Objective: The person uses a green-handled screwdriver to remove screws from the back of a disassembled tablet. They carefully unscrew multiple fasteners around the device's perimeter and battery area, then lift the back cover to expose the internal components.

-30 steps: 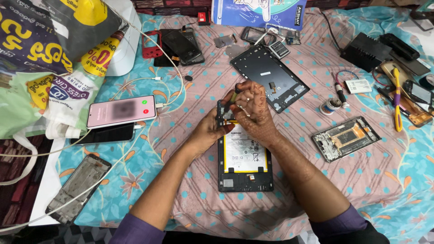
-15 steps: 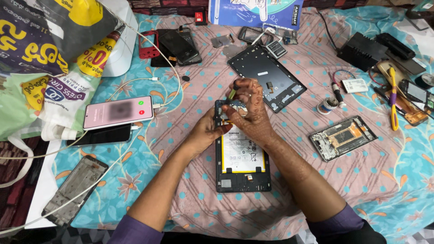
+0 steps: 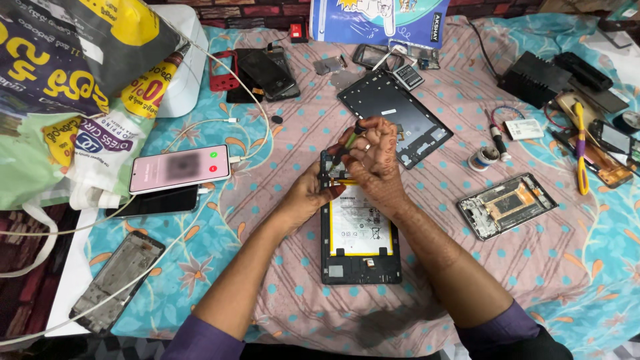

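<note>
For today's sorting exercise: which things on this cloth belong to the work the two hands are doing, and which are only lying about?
In use:
- opened tablet, with its white battery showing
- left hand, steadying the tablet's top edge
- right hand, working at the same edge

Lying about:
- black back cover
- pink phone on a cable
- phone frame
- cracked phone
- solder spool

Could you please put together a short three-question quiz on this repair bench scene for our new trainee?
1. True or false: both hands work at the top end of the opened tablet.
2. Which lies just left of the left hand? A) pink phone with a lit screen B) a laptop C) a mug
3. Fill in: the black tablet back cover lies ___ the right hand, farther from the person.

Key: 1 true; 2 A; 3 beyond.
</note>
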